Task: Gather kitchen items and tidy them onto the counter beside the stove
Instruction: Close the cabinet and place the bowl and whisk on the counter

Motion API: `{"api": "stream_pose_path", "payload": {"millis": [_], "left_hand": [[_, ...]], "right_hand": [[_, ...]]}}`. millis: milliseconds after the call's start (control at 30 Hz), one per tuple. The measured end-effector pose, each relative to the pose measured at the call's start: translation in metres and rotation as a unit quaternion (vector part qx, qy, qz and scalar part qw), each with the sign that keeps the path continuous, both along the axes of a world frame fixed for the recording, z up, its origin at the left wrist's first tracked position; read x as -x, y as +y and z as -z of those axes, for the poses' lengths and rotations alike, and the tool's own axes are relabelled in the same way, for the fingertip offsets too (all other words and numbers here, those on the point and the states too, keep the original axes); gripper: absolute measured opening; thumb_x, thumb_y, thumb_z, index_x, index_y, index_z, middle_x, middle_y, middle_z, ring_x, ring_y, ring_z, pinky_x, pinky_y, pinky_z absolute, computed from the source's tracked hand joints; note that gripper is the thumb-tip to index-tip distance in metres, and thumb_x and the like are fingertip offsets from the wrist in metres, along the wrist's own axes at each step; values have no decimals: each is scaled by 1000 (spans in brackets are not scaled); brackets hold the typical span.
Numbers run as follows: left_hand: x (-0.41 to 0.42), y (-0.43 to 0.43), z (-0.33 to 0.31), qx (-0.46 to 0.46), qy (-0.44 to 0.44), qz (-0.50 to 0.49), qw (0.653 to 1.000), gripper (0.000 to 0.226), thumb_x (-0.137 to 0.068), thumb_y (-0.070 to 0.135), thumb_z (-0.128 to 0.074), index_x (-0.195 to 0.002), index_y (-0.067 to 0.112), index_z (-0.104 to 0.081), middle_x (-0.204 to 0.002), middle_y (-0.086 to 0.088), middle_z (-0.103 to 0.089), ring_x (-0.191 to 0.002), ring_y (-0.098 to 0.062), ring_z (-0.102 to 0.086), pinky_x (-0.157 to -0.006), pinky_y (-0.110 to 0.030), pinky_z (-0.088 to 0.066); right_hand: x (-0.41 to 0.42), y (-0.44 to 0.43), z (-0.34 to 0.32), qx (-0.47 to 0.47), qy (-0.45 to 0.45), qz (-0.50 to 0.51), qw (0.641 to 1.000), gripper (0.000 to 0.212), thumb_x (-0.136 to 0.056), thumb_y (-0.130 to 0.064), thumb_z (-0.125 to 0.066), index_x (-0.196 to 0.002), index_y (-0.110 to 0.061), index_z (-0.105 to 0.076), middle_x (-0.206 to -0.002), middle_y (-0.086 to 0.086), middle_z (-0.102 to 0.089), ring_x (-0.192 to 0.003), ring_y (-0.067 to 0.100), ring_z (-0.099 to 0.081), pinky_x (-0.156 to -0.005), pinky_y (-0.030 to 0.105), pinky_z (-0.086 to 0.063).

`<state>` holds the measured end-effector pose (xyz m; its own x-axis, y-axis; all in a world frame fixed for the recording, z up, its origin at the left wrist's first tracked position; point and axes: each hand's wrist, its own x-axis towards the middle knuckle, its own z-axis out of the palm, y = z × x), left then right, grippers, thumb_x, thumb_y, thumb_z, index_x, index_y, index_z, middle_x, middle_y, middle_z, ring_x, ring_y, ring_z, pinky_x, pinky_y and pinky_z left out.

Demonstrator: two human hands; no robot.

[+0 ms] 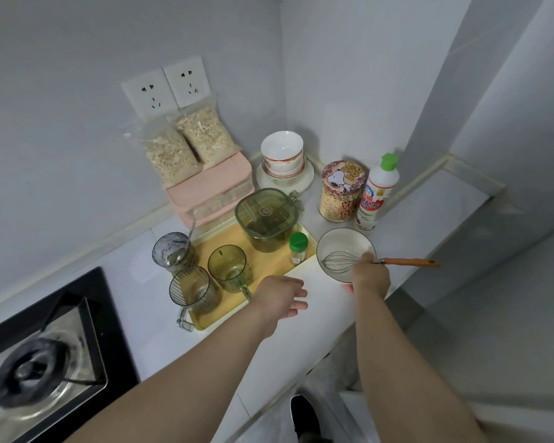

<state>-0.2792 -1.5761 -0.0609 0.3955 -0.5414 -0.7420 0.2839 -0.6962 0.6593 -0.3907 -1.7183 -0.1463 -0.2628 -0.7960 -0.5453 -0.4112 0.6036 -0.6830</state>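
With much already gathered on the counter (317, 314) beside the stove (45, 362), the right hand (370, 278) gripped the bowl (331, 243), whisk (341, 262) inside, near the front edge; the left hand (279, 298) hovered open, empty.

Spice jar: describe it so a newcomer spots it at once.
Right of the stove, a yellow tray sits on the counter. At its right edge, between the big green container and the whisk bowl, stands the spice jar: the smallest thing there, clear with an opaque green cap.
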Motion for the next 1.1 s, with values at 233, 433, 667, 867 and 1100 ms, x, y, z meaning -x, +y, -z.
{"api": "stream_pose_path", "payload": {"millis": [233, 433, 667, 867, 1100], "left_hand": [[6, -2, -2, -3, 5, 14, 1000, 22, -97, 9, -50, -114, 8, -64, -109, -9, -71, -82, -25, -70, -88, -35, -56], [15, 2, -23, 24, -40, 61, 997, 26, -96, 5, -51, -119, 7, -62, -114, -13, -67, -80, -24, -65, -73, -29, -49], [16, 10, -62, 88, -147, 30, 985, 9, -94, 23, -54, -99, 17, -50, -89, 1, -55, -84, -22, -56, -87, -42, -55], [-18, 47, -93, 99, -220, -5, 970, 31, -96, 36, -48, -118, 14, -52, -106, -8, -64, -88, -31, -66, -65, -42, -61], [-87, 148, -113, 109, -204, -166, 959, 38, -99, 41, -39, -127, 18, -52, -117, -5, -59, -105, -30, -62, -76, -49, -61]], "right_hand": [[9, 7, -9, 0, 19, 14, 1000, 51, -98, -43, -33, -105, -2, -63, -95, 15, -68, -81, 39, -67, -78, 49, -58], [10, 28, -28, 28, 20, 21, 999, 46, -95, -46, -31, -90, -8, -56, -94, 14, -70, -84, 39, -67, -75, 53, -59], [6, 79, -89, 119, 47, -70, 989, 55, -98, -51, -28, -101, -9, -64, -91, 10, -70, -83, 32, -67, -76, 46, -58], [-28, 119, -143, 169, 54, -223, 958, 51, -97, -51, -30, -92, -11, -61, -87, 9, -69, -78, 29, -67, -74, 46, -60], [-107, 182, -196, 240, 43, -427, 871, 50, -101, -46, -32, -72, -8, -48, -78, 7, -54, -77, 29, -51, -71, 33, -42]]}}
